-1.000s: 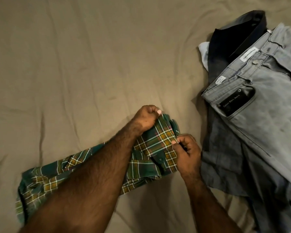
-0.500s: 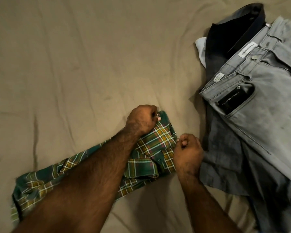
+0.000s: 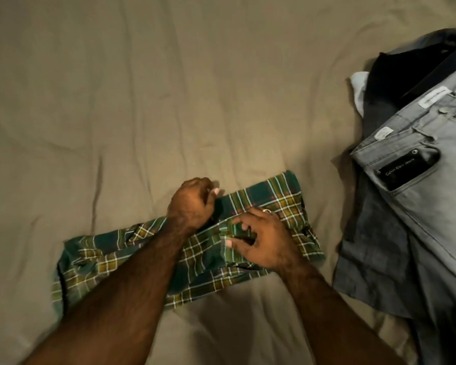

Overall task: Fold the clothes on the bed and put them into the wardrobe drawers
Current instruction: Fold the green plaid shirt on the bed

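Note:
A green and yellow plaid shirt [image 3: 271,196] lies folded into a long strip on the tan bed sheet [image 3: 142,101], running from lower left to centre. My left hand [image 3: 192,204] is curled at the shirt's far edge and grips the fabric there, thumb nail showing. Spread, slightly bent fingers of my right hand [image 3: 261,238] rest on top of the shirt's right part and press on the cloth. Both forearms cover much of the shirt's middle.
A pile of clothes lies at the right: grey jeans [image 3: 427,206] on top, a dark garment [image 3: 406,64] behind them, a white cloth [image 3: 358,85] peeking out, and a grey-blue garment [image 3: 374,246] underneath. Wrinkled sheet stretches to the left and far side.
My right hand has let go of the shirt's right end and moved left onto its top, fingers spread. The shirt's right end now lies flatter. My left hand keeps its grip.

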Action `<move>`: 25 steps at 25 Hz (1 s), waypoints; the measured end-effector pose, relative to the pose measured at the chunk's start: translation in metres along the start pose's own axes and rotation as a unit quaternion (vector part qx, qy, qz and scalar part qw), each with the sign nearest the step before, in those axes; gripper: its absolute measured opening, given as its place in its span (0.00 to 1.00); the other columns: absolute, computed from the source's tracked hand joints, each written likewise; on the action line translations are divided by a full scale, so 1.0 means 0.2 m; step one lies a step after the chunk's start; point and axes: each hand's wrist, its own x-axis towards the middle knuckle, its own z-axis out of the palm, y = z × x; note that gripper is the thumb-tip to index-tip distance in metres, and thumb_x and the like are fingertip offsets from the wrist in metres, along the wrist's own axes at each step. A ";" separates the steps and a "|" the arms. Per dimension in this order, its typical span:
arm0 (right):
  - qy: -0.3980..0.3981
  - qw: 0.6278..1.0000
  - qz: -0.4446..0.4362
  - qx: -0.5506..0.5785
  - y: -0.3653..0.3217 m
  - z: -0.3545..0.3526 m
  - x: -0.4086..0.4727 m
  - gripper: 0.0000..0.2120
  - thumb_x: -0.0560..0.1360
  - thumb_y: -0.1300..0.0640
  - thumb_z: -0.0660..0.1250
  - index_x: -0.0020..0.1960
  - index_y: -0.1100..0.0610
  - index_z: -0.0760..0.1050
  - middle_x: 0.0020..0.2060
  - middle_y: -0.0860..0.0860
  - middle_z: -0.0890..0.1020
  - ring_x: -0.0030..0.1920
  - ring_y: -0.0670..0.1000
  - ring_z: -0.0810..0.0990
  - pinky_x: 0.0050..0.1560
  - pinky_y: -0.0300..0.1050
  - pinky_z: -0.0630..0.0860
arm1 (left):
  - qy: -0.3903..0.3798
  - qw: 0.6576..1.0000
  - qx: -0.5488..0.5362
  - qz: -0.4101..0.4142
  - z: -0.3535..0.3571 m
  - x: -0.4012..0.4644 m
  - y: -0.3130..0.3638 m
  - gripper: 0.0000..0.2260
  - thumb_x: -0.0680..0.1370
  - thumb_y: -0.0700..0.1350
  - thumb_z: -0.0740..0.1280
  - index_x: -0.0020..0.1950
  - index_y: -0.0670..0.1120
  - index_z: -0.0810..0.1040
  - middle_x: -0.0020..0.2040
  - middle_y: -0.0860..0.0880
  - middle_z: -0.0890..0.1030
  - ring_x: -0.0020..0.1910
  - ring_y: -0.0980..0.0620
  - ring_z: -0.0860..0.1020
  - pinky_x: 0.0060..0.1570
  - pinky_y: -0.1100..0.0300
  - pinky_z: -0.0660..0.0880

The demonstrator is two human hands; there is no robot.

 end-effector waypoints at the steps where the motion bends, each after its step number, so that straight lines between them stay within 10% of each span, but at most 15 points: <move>1: -0.057 0.998 0.016 -0.032 0.00 -0.01 -0.01 0.35 0.68 0.29 0.72 0.68 0.46 0.75 0.59 0.46 0.78 0.60 0.50 0.77 0.65 0.57 0.74 | -0.007 0.999 -0.027 -0.022 0.01 -0.02 0.01 0.12 0.82 0.53 0.65 0.54 0.46 0.82 0.49 0.45 0.84 0.48 0.41 0.81 0.47 0.50 0.79; 4: -0.111 0.975 0.041 -0.186 -0.10 0.07 -0.09 0.48 0.63 0.22 0.68 0.76 0.44 0.62 0.70 0.51 0.70 0.70 0.55 0.68 0.72 0.61 0.65 | 0.048 0.991 -0.030 -0.119 -0.09 -0.23 -0.10 0.08 0.83 0.52 0.66 0.53 0.49 0.81 0.48 0.48 0.83 0.46 0.46 0.79 0.46 0.53 0.78; 7: -0.019 0.974 0.087 -0.207 -0.12 0.13 -0.22 0.33 0.70 0.37 0.74 0.71 0.46 0.71 0.66 0.56 0.74 0.65 0.61 0.74 0.68 0.63 0.70 | 0.131 0.983 0.012 -0.129 -0.11 -0.46 -0.19 0.07 0.82 0.49 0.63 0.52 0.47 0.78 0.47 0.47 0.81 0.48 0.45 0.77 0.50 0.49 0.76; 10: 0.171 0.967 0.185 0.041 -0.15 0.09 -0.17 0.11 0.79 0.55 0.72 0.61 0.52 0.80 0.54 0.52 0.81 0.53 0.54 0.80 0.58 0.56 0.80 | 0.112 0.990 0.077 -0.042 -0.07 -0.68 -0.16 0.10 0.80 0.49 0.63 0.57 0.46 0.79 0.53 0.44 0.80 0.52 0.43 0.75 0.54 0.44 0.74; 13: 0.300 0.871 0.317 0.225 -0.09 -0.03 0.00 0.10 0.80 0.60 0.71 0.61 0.54 0.81 0.51 0.52 0.85 0.51 0.54 0.85 0.58 0.59 0.83 | 0.020 0.991 0.101 0.086 -0.03 -0.74 -0.08 0.19 0.77 0.50 0.66 0.67 0.46 0.78 0.66 0.43 0.77 0.64 0.41 0.74 0.63 0.40 0.73; 19: 0.276 0.897 0.333 0.087 0.06 -0.15 0.10 0.10 0.79 0.56 0.72 0.59 0.53 0.81 0.51 0.56 0.86 0.51 0.57 0.84 0.57 0.47 0.79 | -0.083 0.971 0.159 0.157 0.05 -0.64 0.10 0.27 0.86 0.56 0.55 0.85 0.52 0.59 0.86 0.48 0.55 0.85 0.44 0.50 0.82 0.41 0.51; 25: 0.298 0.864 0.399 -0.072 0.03 0.02 -0.15 0.32 0.78 0.33 0.66 0.62 0.63 0.76 0.57 0.66 0.79 0.55 0.70 0.79 0.54 0.61 0.77 | -0.093 0.962 0.175 0.187 0.12 -0.59 0.23 0.29 0.87 0.58 0.52 0.86 0.46 0.54 0.87 0.46 0.50 0.86 0.45 0.44 0.83 0.40 0.46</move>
